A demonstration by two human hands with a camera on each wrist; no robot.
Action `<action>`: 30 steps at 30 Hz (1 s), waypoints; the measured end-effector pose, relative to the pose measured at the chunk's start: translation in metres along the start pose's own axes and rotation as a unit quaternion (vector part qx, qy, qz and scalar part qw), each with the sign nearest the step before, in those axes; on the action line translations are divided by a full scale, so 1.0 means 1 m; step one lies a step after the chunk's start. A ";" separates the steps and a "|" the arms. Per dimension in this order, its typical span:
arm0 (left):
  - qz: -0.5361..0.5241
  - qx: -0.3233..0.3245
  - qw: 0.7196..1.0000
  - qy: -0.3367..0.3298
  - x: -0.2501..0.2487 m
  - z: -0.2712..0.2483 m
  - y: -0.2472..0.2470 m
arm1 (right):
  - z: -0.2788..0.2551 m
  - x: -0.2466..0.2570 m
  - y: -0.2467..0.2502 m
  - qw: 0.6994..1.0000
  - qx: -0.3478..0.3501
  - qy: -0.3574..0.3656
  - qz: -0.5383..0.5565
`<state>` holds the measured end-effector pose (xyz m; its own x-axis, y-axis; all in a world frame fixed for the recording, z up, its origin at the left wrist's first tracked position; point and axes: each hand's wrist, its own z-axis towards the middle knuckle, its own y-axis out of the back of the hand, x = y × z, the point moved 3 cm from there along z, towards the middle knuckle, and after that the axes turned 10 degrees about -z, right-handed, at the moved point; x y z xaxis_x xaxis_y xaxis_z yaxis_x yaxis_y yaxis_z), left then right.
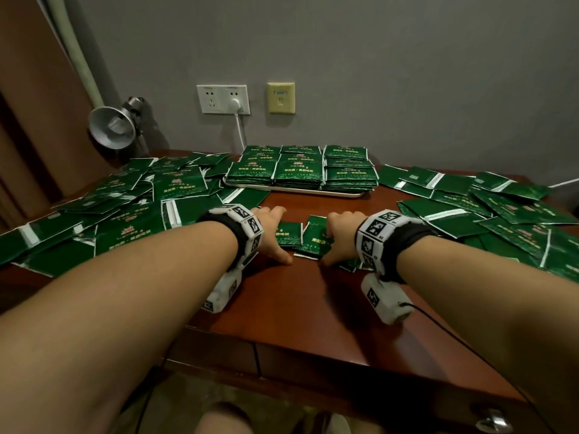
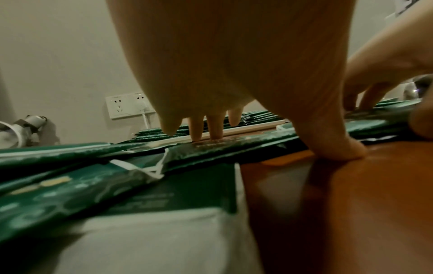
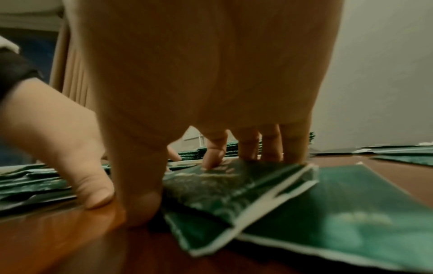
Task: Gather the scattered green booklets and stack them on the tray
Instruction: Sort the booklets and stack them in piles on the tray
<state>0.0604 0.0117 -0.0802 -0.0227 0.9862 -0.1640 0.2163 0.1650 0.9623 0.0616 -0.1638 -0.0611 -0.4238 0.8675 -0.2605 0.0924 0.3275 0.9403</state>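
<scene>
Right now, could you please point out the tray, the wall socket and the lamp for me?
tray [image 1: 300, 192]: head view, on its bare front rim below the stacked booklets.
wall socket [image 1: 223, 99]: head view, middle of the white plate.
lamp [image 1: 112, 128]: head view, inside of its metal shade.

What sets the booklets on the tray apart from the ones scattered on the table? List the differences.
The booklets on the tray sit in neat, squared piles, side by side; the scattered booklets overlap at all angles. The booklets on the tray show their printed fronts; many scattered booklets show plain sides with white strips. The tray bears the first; the second lie on the table. Both share the same green cover.
</scene>
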 end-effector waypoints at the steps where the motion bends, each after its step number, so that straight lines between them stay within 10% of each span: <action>1: -0.012 0.002 1.000 -0.009 -0.001 0.002 0.001 | 0.001 0.000 0.000 1.000 0.003 0.001 0.010; 19: -0.025 -0.058 0.992 -0.106 0.004 0.016 0.036 | 0.021 -0.025 0.038 0.998 -0.047 0.024 0.017; 30: 0.009 -0.137 0.989 -0.047 0.075 0.057 0.137 | 0.080 -0.010 0.086 0.991 -0.119 0.066 0.007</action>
<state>0.1439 0.1073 0.0274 0.0715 0.9857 -0.1529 -0.0569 0.1571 0.9859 0.1462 -0.1144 0.0047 -0.5402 0.8091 -0.2313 -0.1102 0.2045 0.9726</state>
